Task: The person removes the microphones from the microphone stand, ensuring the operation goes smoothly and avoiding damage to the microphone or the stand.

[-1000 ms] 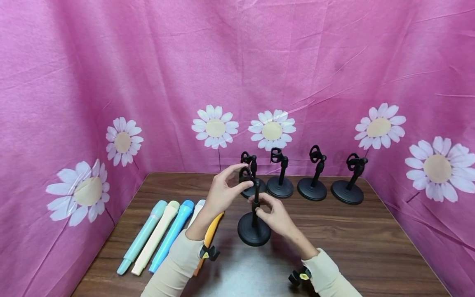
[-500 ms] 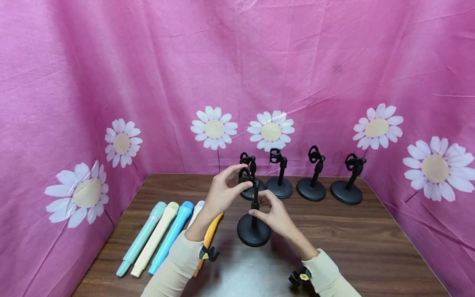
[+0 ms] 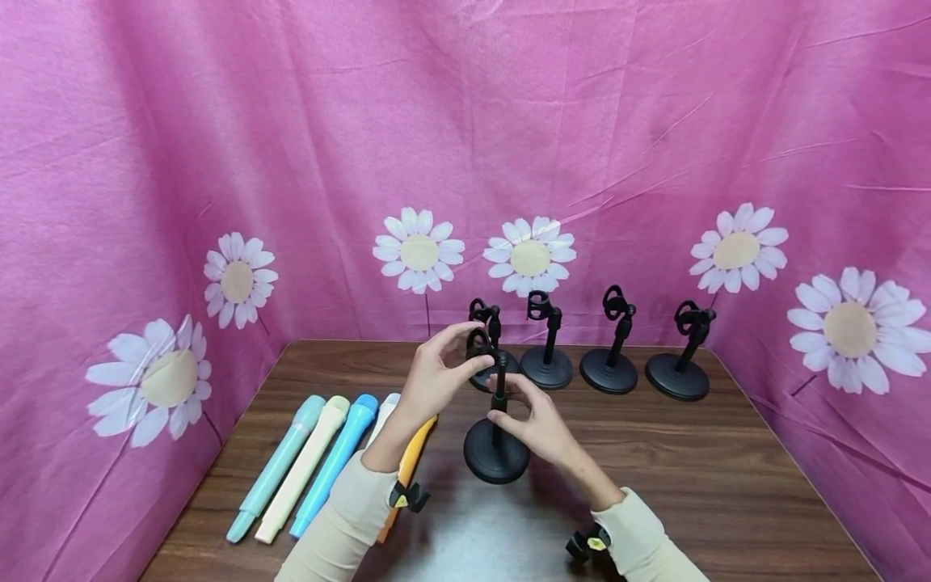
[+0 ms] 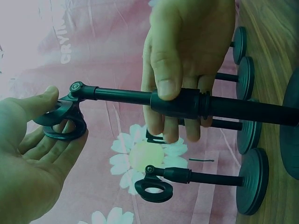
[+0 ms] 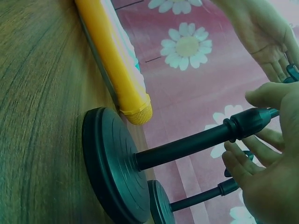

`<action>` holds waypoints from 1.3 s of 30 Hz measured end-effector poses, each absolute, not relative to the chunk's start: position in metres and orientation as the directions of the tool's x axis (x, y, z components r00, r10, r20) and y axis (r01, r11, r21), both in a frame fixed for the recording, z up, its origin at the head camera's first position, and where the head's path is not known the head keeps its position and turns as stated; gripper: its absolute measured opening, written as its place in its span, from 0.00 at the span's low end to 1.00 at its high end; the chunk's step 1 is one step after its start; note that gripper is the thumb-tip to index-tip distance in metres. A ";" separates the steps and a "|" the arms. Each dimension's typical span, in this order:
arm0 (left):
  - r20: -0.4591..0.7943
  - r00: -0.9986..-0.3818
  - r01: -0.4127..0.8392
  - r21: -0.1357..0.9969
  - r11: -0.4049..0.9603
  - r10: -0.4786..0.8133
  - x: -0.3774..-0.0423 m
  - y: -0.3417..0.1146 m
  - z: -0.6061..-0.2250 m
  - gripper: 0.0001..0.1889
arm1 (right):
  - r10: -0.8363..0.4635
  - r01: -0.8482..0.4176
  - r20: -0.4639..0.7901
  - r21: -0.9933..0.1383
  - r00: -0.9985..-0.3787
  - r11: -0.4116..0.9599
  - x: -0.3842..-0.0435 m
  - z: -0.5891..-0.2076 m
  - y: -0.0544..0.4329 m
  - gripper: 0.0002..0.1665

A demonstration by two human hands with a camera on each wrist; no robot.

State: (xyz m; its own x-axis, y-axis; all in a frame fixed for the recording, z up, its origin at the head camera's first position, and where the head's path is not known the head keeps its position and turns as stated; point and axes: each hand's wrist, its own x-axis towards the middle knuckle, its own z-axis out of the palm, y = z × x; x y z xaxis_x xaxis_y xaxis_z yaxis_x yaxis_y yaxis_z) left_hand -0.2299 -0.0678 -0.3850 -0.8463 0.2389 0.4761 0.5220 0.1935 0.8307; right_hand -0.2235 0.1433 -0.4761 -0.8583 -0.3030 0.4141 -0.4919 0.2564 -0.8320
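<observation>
A black desktop microphone stand (image 3: pixel 497 457) stands upright on its round base in the middle of the table. My left hand (image 3: pixel 436 376) holds the ring-shaped clip (image 4: pixel 70 135) at its top, thumb on one side and fingers on the other. Lower down, my right hand (image 3: pixel 544 422) grips the collar (image 4: pixel 177 103) partway up the pole between thumb and fingers. In the right wrist view the stand's base (image 5: pixel 117 168) rests on the wood. My left forearm partly covers a white microphone (image 3: pixel 384 414) and an orange microphone (image 3: pixel 412 465).
Teal (image 3: pixel 276 469), cream (image 3: pixel 304 469) and blue microphones (image 3: pixel 338 461) lie side by side at the left. Several similar black stands (image 3: pixel 609 372) are lined up along the back of the wooden table (image 3: pixel 691 469). A pink flowered cloth (image 3: pixel 465 121) encloses the back and sides.
My right hand has slid slightly down on the stand's pole, its thumb now lower. My left hand keeps its hold on the clip, and the stand stays in place.
</observation>
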 end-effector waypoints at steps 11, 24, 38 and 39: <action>0.470 -0.848 0.519 0.828 0.210 0.243 -0.230 -0.067 -0.386 0.28 | -0.235 -0.463 0.408 -0.843 -0.882 0.272 -0.223 -0.480 0.144 0.16; 0.450 -0.863 0.493 0.848 0.193 0.227 -0.229 -0.067 -0.388 0.25 | -0.255 -0.450 0.394 -0.865 -0.883 0.221 -0.220 -0.477 0.144 0.16; 0.420 -0.882 0.455 0.876 0.158 0.213 -0.226 -0.067 -0.404 0.25 | -0.251 -0.435 0.379 -0.871 -0.891 0.228 -0.220 -0.475 0.144 0.15; 0.420 -0.883 0.455 0.877 0.157 0.212 -0.225 -0.067 -0.405 0.25 | -0.252 -0.434 0.378 -0.871 -0.891 0.230 -0.220 -0.475 0.144 0.15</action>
State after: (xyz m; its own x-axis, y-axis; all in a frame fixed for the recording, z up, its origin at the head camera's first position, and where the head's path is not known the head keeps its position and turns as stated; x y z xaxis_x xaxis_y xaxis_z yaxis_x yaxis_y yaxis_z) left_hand -0.2251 -0.0666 -0.4047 -0.8825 0.2123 0.4196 0.4546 0.1567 0.8768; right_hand -0.2198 0.1436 -0.4754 -0.8911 -0.2516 0.3777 -0.4342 0.2302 -0.8709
